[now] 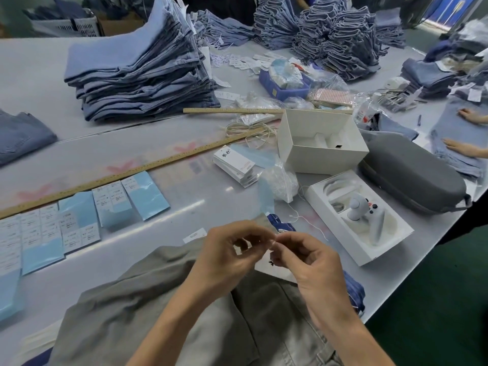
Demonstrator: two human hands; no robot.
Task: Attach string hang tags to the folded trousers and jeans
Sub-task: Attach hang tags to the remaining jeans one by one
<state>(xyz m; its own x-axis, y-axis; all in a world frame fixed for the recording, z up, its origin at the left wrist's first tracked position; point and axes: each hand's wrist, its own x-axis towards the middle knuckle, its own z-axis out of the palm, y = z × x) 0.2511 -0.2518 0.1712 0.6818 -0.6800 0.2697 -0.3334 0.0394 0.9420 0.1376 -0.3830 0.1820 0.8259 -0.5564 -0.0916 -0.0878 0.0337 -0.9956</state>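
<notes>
Grey folded trousers [148,307] lie at the near table edge under both my hands. My left hand [232,254] and my right hand [309,262] meet above them, fingertips pinching a thin white string [313,225] that trails off to the right. A dark blue hang tag [280,223] shows just beyond my fingers. A stack of white hang tags [235,163] lies further back. A bundle of loose strings [253,129] sits near the wooden rulers.
Tall piles of blue jeans [142,70] stand at the back. Blue and white label packets [79,220] line the left. A white open box [320,140], a tray with a white controller [359,215] and a grey case [412,173] crowd the right. Another person's hands [464,147] press jeans at far right.
</notes>
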